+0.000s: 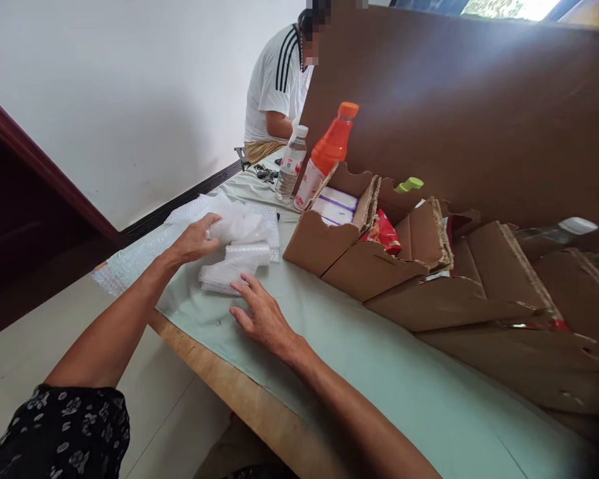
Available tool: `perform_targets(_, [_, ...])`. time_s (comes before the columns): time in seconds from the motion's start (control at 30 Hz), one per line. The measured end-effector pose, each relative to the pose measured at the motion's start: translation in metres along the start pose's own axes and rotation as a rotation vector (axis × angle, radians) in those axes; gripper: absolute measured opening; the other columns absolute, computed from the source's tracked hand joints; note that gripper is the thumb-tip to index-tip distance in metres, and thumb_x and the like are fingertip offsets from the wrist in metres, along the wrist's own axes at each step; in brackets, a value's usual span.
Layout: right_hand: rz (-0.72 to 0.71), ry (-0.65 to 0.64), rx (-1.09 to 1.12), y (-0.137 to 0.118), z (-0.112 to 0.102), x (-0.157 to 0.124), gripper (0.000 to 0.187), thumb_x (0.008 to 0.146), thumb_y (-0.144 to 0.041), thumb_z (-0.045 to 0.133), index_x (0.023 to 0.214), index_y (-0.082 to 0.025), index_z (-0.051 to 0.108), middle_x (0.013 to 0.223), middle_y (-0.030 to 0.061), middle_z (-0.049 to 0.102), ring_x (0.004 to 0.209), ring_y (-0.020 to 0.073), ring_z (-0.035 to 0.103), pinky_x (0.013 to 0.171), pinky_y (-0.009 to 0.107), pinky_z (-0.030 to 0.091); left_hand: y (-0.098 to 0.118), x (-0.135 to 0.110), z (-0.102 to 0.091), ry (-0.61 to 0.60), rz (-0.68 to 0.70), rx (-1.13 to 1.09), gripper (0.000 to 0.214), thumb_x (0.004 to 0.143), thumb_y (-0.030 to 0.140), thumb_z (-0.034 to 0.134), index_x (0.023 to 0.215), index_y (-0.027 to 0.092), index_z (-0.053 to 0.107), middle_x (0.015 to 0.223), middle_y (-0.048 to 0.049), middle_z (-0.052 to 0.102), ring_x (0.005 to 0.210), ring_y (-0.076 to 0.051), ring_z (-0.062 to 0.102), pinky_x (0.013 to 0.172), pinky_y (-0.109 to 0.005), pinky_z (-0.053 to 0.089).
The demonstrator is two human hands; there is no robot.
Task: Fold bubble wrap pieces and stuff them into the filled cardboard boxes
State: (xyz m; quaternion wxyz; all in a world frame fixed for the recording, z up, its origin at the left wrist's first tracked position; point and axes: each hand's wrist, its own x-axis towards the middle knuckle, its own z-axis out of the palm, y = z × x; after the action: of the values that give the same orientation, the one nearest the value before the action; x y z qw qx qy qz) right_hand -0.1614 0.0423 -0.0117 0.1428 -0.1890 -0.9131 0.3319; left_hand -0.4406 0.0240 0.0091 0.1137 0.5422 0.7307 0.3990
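On the pale green cloth lies a pile of clear bubble wrap [244,225], with folded or rolled pieces at its near side. My left hand [196,241] is at the left edge of this pile, thumb and fingers apart with bubble wrap between them; no firm grip shows. Close to the nearest folded bubble wrap piece [224,274] is my right hand [263,314]. Its fingers are spread, the fingertips at the edge of that piece, and nothing is held in it. Whether those fingertips touch the plastic I cannot tell.
A row of cardboard bins [394,273] holding packets runs along the right, before a tall cardboard panel [459,120]. A water bottle [291,166] and an orange-topped bottle [327,156] stand behind the pile. A person in a white shirt [274,86] sits beyond. The wooden table edge [229,379] is nearest me.
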Motion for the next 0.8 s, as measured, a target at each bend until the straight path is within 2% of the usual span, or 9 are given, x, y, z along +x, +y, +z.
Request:
perform_targets(0.1, [-0.048,0.048,0.043,0.007,0.006,-0.008,0.042,0.097,-0.018,0.060,0.138,-0.023,0.063,0.160,0.0144,0.050,0.139,0.0251,0.059,0.118,0.046,0.049,-0.009,0.003,-0.005,-0.052,-0.003,-0.100,0.092,0.074,0.046,0.066,0.157,0.017,0.039,0.148,-0.0155,0.061,0.139,-0.034,0.056,0.115,-0.049,0.046])
perform_targets(0.17, [-0.054,0.012,0.038,0.009,0.010,-0.005,0.046,0.094,-0.014,0.062,0.138,-0.024,0.063,0.161,0.0142,0.050,0.141,0.0258,0.057,0.119,0.049,0.047,-0.012,0.006,-0.001,-0.074,-0.019,-0.176,0.099,0.080,0.059,0.065,0.163,0.017,0.030,0.159,-0.0186,0.052,0.148,-0.037,0.047,0.122,-0.056,0.037])
perform_targets(0.27, [-0.095,-0.070,0.037,0.003,0.014,0.006,0.054,0.091,-0.011,0.062,0.143,-0.022,0.059,0.164,0.0148,0.046,0.150,0.0269,0.048,0.123,0.050,0.043,-0.009,0.009,0.009,-0.131,-0.022,-0.220,0.090,0.085,0.072,0.058,0.154,0.015,0.048,0.158,-0.0190,0.053,0.148,-0.039,0.048,0.126,-0.058,0.031])
perform_targets(0.37, [-0.127,-0.041,0.040,-0.005,0.013,-0.003,0.051,0.093,-0.011,0.058,0.143,-0.021,0.060,0.163,0.0147,0.048,0.147,0.0261,0.051,0.120,0.048,0.045,-0.005,0.007,0.008,-0.140,0.004,-0.218,0.089,0.087,0.077,0.054,0.151,0.015,0.053,0.159,-0.0169,0.053,0.151,-0.038,0.044,0.128,-0.057,0.028])
perform_targets(0.47, [-0.077,0.052,0.038,-0.005,0.006,-0.043,0.039,0.097,-0.014,0.055,0.134,-0.021,0.066,0.151,0.0145,0.061,0.135,0.0265,0.062,0.109,0.048,0.054,-0.007,-0.001,-0.006,-0.114,0.008,-0.216,0.094,0.089,0.080,0.049,0.156,0.015,0.046,0.169,-0.0171,0.040,0.159,-0.037,0.031,0.131,-0.056,0.021])
perform_targets(0.57, [0.010,0.125,0.103,-0.001,-0.010,-0.097,0.029,0.100,-0.020,0.053,0.124,-0.023,0.071,0.133,0.0122,0.073,0.121,0.0252,0.071,0.100,0.044,0.058,-0.010,-0.021,-0.021,-0.090,-0.021,-0.223,0.096,0.093,0.079,0.043,0.162,0.013,0.036,0.170,-0.0214,0.036,0.158,-0.039,0.034,0.128,-0.060,0.027])
perform_targets(0.63, [0.083,0.134,0.197,-0.003,-0.031,-0.132,0.025,0.101,-0.021,0.054,0.116,-0.025,0.074,0.117,0.0082,0.079,0.107,0.0219,0.075,0.092,0.037,0.060,-0.006,-0.045,-0.024,-0.015,0.006,-0.168,0.091,0.096,0.075,0.043,0.164,0.015,0.032,0.168,-0.0219,0.038,0.156,-0.039,0.038,0.126,-0.063,0.031])
perform_targets(0.7, [0.131,0.098,0.331,-0.012,-0.061,-0.169,0.023,0.102,-0.024,0.056,0.114,-0.028,0.075,0.102,0.0040,0.080,0.093,0.0183,0.076,0.080,0.031,0.060,0.007,-0.077,-0.018,0.116,0.124,-0.027,0.078,0.099,0.065,0.049,0.163,0.022,0.036,0.166,-0.0182,0.043,0.154,-0.039,0.040,0.126,-0.064,0.031])
perform_targets(0.8, [0.070,0.048,0.471,-0.035,-0.112,-0.242,0.022,0.104,-0.037,0.059,0.120,-0.036,0.073,0.086,0.0003,0.076,0.080,0.0169,0.073,0.077,0.032,0.059,0.039,-0.133,0.005,0.253,0.383,0.206,0.068,0.098,0.042,0.065,0.160,0.034,0.041,0.167,-0.0105,0.043,0.157,-0.038,0.036,0.127,-0.063,0.030])
